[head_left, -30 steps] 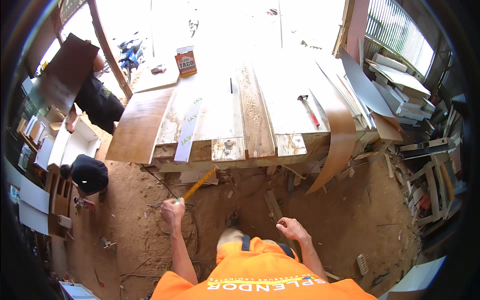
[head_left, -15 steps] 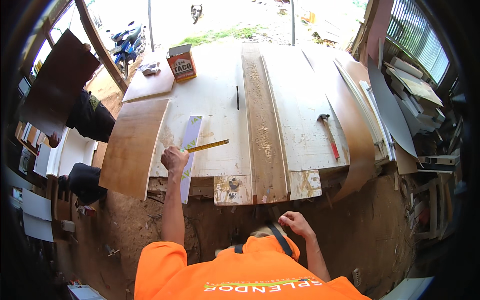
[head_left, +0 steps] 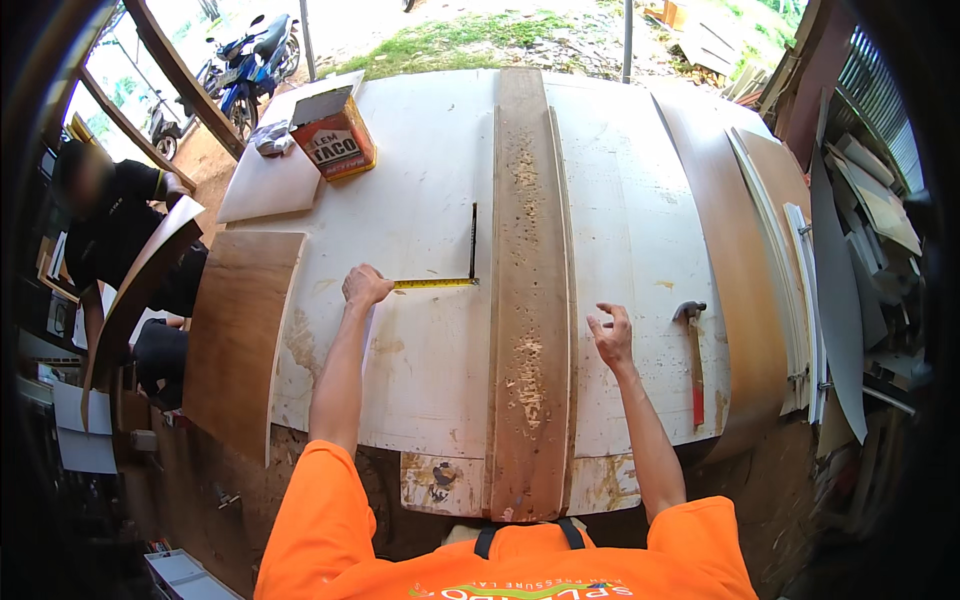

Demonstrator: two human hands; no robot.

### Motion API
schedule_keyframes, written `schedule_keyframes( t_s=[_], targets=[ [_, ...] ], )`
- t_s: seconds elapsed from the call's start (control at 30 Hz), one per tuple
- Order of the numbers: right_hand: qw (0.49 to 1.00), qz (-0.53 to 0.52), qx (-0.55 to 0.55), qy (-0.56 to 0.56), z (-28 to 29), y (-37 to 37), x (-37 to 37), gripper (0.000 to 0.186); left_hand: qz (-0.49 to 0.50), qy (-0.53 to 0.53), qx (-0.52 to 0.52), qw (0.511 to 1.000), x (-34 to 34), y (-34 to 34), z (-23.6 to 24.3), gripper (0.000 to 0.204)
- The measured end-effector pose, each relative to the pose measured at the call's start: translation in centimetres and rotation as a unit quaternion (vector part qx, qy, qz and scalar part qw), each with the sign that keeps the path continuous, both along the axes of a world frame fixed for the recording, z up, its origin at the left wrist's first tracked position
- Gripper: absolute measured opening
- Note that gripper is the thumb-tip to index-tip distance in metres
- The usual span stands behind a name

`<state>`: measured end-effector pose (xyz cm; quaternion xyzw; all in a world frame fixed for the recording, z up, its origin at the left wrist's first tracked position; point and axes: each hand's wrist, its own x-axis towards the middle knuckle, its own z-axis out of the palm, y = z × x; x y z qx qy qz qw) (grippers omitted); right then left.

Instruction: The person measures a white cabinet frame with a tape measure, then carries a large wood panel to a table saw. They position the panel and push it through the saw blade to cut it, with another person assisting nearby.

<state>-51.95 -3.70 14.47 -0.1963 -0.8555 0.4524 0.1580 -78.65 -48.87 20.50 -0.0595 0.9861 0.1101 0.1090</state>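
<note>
My left hand (head_left: 368, 286) is closed around a tape measure, whose case is hidden in my fingers. Its yellow blade (head_left: 435, 283) runs out to the right across the white tabletop (head_left: 420, 220). The blade's tip lies by the near end of a thin dark rod (head_left: 474, 240). My right hand (head_left: 612, 338), holding nothing, hovers over the board right of the long brown plank (head_left: 524, 300), fingers apart and slightly bent. Under my left forearm only a sliver of a pale edge shows. A hammer (head_left: 695, 360) with a red grip lies to the right of my right hand.
Brown sheets (head_left: 240, 330) lie along the table's left side, and a curved brown sheet (head_left: 725, 270) on its right. A red and white box-shaped can (head_left: 333, 135) stands at the far left. At left, a person in black (head_left: 125, 215) is beside a bent dark sheet (head_left: 145, 280). Motorbikes stand outside.
My left hand and the tape have come forward, the tip reaching the dark rod. My right hand has risen from near my body to over the table. The person's dark sheet at left has swung lower.
</note>
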Motion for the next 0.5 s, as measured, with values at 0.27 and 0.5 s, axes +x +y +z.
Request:
schedule_keyframes(
  t_s=[0.27, 0.5],
  targets=[
    [0.998, 0.061, 0.025, 0.012, -2.9, 0.0, -9.5, 0.064, -0.02, -0.078, 0.026, 0.996, -4.5, 2.0, -3.1, 0.035],
    [0.999, 0.01, -0.011, 0.05, -5.0, -2.7, -10.9, 0.065, -0.05, -0.091, 0.03, 0.994, -5.8, 2.5, -2.7, 0.034]
  ],
)
